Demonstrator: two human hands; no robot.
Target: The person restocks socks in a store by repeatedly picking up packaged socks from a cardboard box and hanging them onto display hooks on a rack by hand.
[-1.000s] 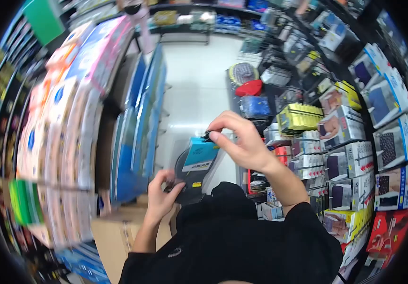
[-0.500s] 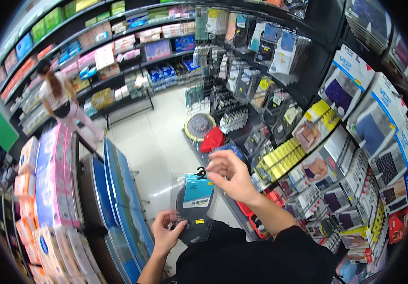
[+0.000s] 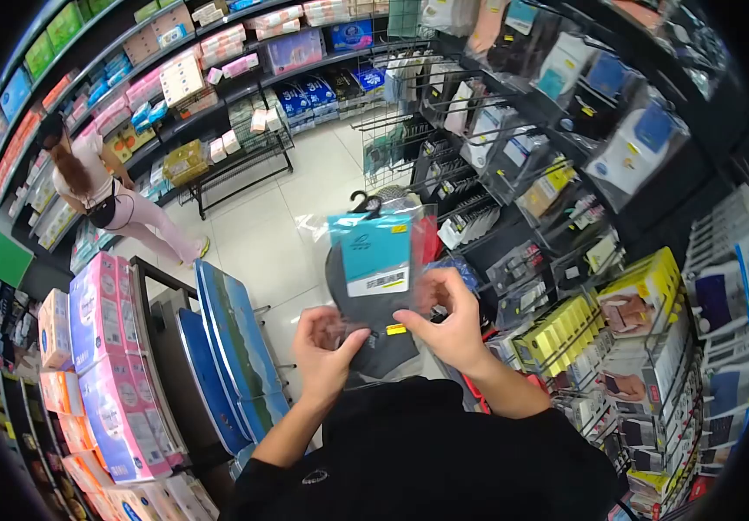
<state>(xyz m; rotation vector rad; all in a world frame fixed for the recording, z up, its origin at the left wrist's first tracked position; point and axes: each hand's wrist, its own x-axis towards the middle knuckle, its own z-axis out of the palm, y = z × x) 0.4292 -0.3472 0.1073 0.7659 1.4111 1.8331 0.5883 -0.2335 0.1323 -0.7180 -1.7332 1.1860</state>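
Both hands hold a clear plastic package of dark grey socks (image 3: pixel 356 317) upright in front of my chest. A teal and white card with a black hook covers its upper part. My left hand (image 3: pixel 324 352) pinches the lower left edge, thumb on the front and fingers behind. My right hand (image 3: pixel 448 321) grips the right edge with its thumb near a small yellow label. The fingers behind the package are partly hidden.
Racks of hanging packaged goods (image 3: pixel 479 130) stand on the right. On the left are stacked tissue packs (image 3: pixel 118 391) and blue folded boards (image 3: pixel 240 347). A person (image 3: pixel 101 191) stands by the far-left shelves (image 3: pixel 209 61); tiled floor (image 3: pixel 253 226) lies between.
My right hand has moved from the hook at the top down to the package's right edge. The package has risen towards my view. My view has shifted.
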